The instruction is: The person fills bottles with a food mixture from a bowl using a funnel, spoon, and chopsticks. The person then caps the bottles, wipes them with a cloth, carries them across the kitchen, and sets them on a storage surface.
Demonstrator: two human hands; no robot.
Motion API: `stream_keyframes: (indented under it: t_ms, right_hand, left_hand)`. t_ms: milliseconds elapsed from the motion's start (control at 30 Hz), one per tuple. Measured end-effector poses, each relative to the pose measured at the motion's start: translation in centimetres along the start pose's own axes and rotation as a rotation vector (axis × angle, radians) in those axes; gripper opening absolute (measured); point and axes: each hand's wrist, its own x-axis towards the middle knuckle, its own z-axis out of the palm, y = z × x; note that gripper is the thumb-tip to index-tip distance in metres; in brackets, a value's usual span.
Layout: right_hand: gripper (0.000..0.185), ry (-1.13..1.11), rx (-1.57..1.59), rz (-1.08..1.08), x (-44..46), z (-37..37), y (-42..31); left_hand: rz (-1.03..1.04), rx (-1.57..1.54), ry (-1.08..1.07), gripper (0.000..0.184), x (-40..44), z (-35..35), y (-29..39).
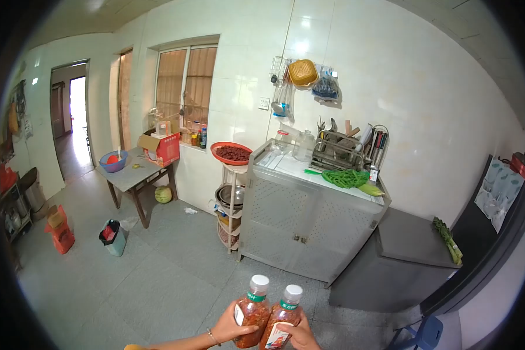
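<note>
Two clear bottles with white caps and green neck bands stand side by side at the bottom centre, full of a reddish chopped mixture. My left hand (232, 325) is closed around the left bottle (255, 313), and a bracelet shows on that wrist. The right bottle (282, 319) is in my right hand (300, 333), whose fingers wrap its side. Both bottles are nearly upright and their sides meet or almost meet. Their lower ends are cut off or hidden by the hands.
Ahead stands a metal cabinet (286, 224) with jars, a knife rack and green beans on top. A grey chest (385, 274) is at right, near a blue stool (429, 332). Further left are a shelf rack with a red tray (230, 163), a table (128, 178) and a bin (115, 244).
</note>
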Motion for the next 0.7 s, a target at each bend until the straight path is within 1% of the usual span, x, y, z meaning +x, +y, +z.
stream_keyframes:
  t_ms: [33, 100, 133, 167, 233, 300, 367, 400, 433, 500, 567, 633, 667, 700]
  right_hand:
    - [0.058, 0.007, 0.005, 0.001, 2.1, -0.1, -0.7]
    - [0.047, 0.018, -0.071, -0.193, 7.0, -0.8, -2.5]
    - [0.075, -0.003, -0.089, -0.086, 10.1, -2.7, -3.2]
    - [0.075, -0.001, -0.093, -0.087, 13.1, -3.8, -3.6]
    - [0.079, 0.040, -0.095, -0.146, 18.6, -5.0, -5.5]
    - [0.082, -0.002, -0.084, -0.130, 24.9, -6.0, -8.0]
    - [0.080, 0.010, -0.118, -0.128, 30.7, -7.0, -10.2]
    - [0.082, -0.039, -0.136, -0.132, 33.8, -7.5, -11.2]
    - [0.082, -0.048, -0.131, -0.124, 36.5, -7.3, -12.4]
    - [0.084, -0.122, -0.182, -0.161, 41.5, -6.7, -14.7]
    - [0.085, -0.166, -0.194, -0.148, 47.0, -5.9, -16.6]
    - [0.081, -0.170, -0.257, -0.266, 52.1, -4.8, -18.0]
    - [0.081, -0.174, -0.255, -0.262, 54.8, -4.5, -18.8]
    - [0.079, -0.206, -0.311, -0.309, 57.6, -4.2, -19.4]
  left_hand:
    - [-0.006, 0.002, -0.006, 0.090, 2.5, -0.2, 0.5]
    - [0.031, 0.072, -0.027, 0.089, 8.2, -0.3, 1.7]
    - [0.038, 0.029, -0.020, 0.088, 11.1, -0.2, 1.8]
    - [0.040, 0.025, -0.021, 0.088, 14.3, -0.4, 1.5]
    - [0.140, -0.003, -0.006, 0.088, 20.2, -0.4, 0.1]
    - [0.203, 0.028, 0.022, 0.085, 26.8, -0.3, -0.8]
    - [0.246, -0.027, 0.131, 0.082, 32.4, -0.1, -0.2]
    - [0.228, -0.072, 0.153, 0.080, 34.9, -0.2, 0.3]
    - [0.224, -0.067, 0.165, 0.080, 37.4, -0.6, 0.7]
    - [0.310, -0.010, 0.260, 0.080, 41.9, -1.6, 1.3]
    - [0.324, -0.022, 0.292, 0.079, 46.7, -2.9, 2.0]
    - [0.406, 0.073, 0.401, 0.078, 51.1, -4.3, 4.1]
    - [0.461, 0.091, 0.440, 0.077, 53.9, -5.1, 4.2]
    - [0.516, 0.110, 0.474, 0.077, 56.7, -5.9, 4.3]
